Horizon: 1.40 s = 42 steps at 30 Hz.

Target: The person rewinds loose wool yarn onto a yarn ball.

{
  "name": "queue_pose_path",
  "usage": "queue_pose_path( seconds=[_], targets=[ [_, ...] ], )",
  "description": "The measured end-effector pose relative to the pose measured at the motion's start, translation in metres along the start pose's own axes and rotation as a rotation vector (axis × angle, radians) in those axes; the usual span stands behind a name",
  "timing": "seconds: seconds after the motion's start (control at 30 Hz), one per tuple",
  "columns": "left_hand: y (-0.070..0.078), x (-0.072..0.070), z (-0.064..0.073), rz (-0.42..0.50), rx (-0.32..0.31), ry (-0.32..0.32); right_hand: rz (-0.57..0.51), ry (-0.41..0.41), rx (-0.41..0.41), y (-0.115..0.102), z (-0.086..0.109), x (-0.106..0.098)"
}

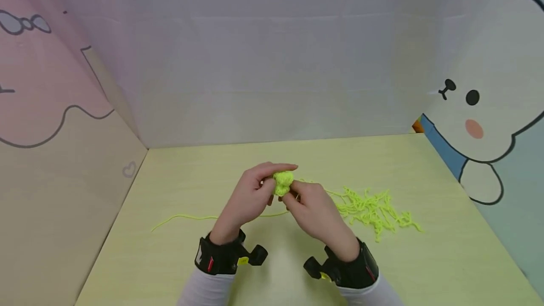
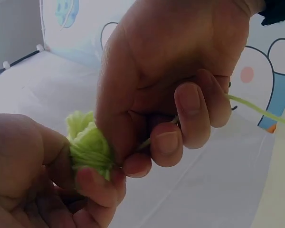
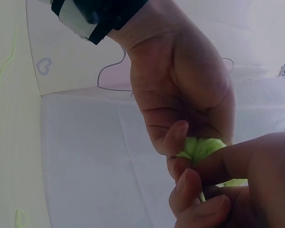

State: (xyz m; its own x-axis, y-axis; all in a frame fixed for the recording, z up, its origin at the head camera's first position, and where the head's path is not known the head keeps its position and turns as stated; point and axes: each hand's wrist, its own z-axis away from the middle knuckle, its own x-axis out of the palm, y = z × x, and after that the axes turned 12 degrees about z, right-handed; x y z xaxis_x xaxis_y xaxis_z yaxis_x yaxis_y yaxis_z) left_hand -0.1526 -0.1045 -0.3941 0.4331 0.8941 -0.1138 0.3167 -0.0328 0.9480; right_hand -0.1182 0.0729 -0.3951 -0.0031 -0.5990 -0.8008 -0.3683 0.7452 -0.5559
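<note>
A small wound bundle of neon yellow-green yarn (image 1: 283, 182) is held up between both hands. My left hand (image 1: 246, 197) grips it, thumb on its near side and index finger stretched over its top. Beside it, my right hand (image 1: 316, 209) has its fingertips at the bundle's lower right. In the left wrist view, thin wraps circle the bundle (image 2: 91, 149), and a yarn strand (image 2: 256, 109) runs through the right hand's (image 2: 171, 57) curled fingers. The right wrist view shows the bundle (image 3: 202, 148) partly hidden behind fingers.
A tangled heap of the same crinkled yarn (image 1: 376, 211) lies on the pale table (image 1: 272, 287) to the right. A loose yarn tail (image 1: 184, 216) stretches across the table on the left. Printed panels stand at both sides, with a pale sheet (image 1: 272, 60) at the back.
</note>
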Motion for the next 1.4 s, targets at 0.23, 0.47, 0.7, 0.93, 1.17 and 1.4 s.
queue_pose_path(
  seconds=[0.23, 0.47, 0.7, 0.93, 1.17, 1.4],
  targets=[
    [0.003, -0.001, 0.003, -0.073, 0.015, -0.063, 0.048, 0.028, 0.041, 0.004, -0.001, -0.002],
    [0.001, -0.007, 0.005, -0.041, -0.035, -0.077, 0.038, 0.013, 0.034, 0.009, -0.001, -0.006],
    [0.005, -0.010, 0.002, 0.080, -0.128, -0.038, -0.042, -0.060, 0.021, 0.015, -0.003, -0.013],
    [-0.003, -0.009, 0.000, 0.318, -0.114, 0.100, -0.094, -0.165, 0.019, 0.017, -0.003, -0.015],
    [-0.004, -0.011, 0.002, 0.411, -0.142, -0.104, -0.081, -0.185, -0.001, 0.020, -0.005, -0.016],
    [-0.006, -0.013, 0.003, 0.057, -0.159, -0.200, -0.080, -0.103, 0.070, 0.023, -0.002, -0.022]
  ],
)
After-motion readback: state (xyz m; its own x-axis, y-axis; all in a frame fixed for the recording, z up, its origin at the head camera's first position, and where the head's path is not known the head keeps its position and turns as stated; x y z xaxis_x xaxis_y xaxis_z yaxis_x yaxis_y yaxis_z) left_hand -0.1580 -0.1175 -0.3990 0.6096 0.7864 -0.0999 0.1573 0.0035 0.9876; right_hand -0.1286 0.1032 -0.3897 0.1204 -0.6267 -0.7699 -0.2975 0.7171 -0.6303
